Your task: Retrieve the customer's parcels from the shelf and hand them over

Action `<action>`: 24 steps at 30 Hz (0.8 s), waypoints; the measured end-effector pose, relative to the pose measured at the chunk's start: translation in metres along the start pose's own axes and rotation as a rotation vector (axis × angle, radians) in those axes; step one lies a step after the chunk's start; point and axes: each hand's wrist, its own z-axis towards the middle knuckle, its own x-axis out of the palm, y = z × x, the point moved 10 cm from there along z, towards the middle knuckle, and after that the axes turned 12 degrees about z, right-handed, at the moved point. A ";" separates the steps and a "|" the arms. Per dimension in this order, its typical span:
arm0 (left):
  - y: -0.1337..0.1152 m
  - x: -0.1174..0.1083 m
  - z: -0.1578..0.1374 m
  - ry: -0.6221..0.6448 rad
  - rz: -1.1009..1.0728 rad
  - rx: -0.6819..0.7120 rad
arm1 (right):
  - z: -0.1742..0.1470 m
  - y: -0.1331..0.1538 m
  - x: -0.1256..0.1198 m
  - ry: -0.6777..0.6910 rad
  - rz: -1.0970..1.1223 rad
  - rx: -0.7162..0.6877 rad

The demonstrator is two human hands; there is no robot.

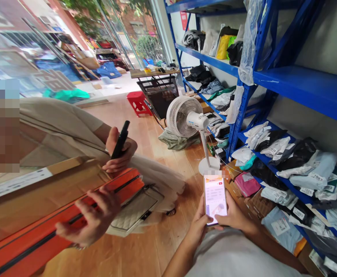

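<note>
My left hand [200,217] and my right hand [235,215] hold a lit smartphone [215,196] upright between them, with both thumbs on the lower part of the screen. The screen shows pale rows of text, a red button near the top and a picture lower down, too small to read. To my left, another person in beige carries a cardboard box [41,207] and an orange-red box [119,188]. A black handheld device [120,139] is in one of that person's hands. The other hand [91,219], blurred, is at the orange-red box.
A white fan [208,163] stands ahead. Blue shelving [304,86] on my right holds many labelled parcels [312,177]; more packages lie on the floor beneath. Farther back are a red stool [139,103], a black folding chair [159,94] and a table [138,74]. A quilted bag [139,211] hangs beside the person.
</note>
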 end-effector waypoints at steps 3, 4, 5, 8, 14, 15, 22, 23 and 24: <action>0.003 -0.004 0.003 -0.021 -0.004 0.014 | 0.005 0.000 -0.006 -0.045 0.019 0.022; 0.002 -0.004 0.003 -0.029 -0.001 0.018 | 0.008 0.000 -0.009 -0.081 0.037 0.041; 0.000 -0.004 0.003 -0.033 0.003 0.016 | 0.011 0.003 -0.013 -0.131 0.041 0.047; -0.008 0.004 0.000 0.011 0.029 -0.002 | 0.020 0.020 -0.024 -0.285 -0.015 -0.003; -0.024 0.017 -0.004 0.097 0.053 0.031 | 0.029 0.030 -0.025 -0.343 -0.067 -0.101; -0.024 0.017 -0.004 0.100 0.046 0.031 | 0.026 0.030 -0.026 -0.346 -0.083 -0.158; -0.020 0.009 -0.001 0.060 0.039 0.038 | -0.010 0.032 -0.024 -0.203 -0.387 -0.589; -0.020 0.008 -0.001 0.053 0.044 0.038 | -0.013 0.031 -0.023 -0.168 -0.418 -0.602; -0.020 0.007 -0.001 0.049 0.048 0.038 | -0.014 0.029 -0.022 -0.140 -0.438 -0.613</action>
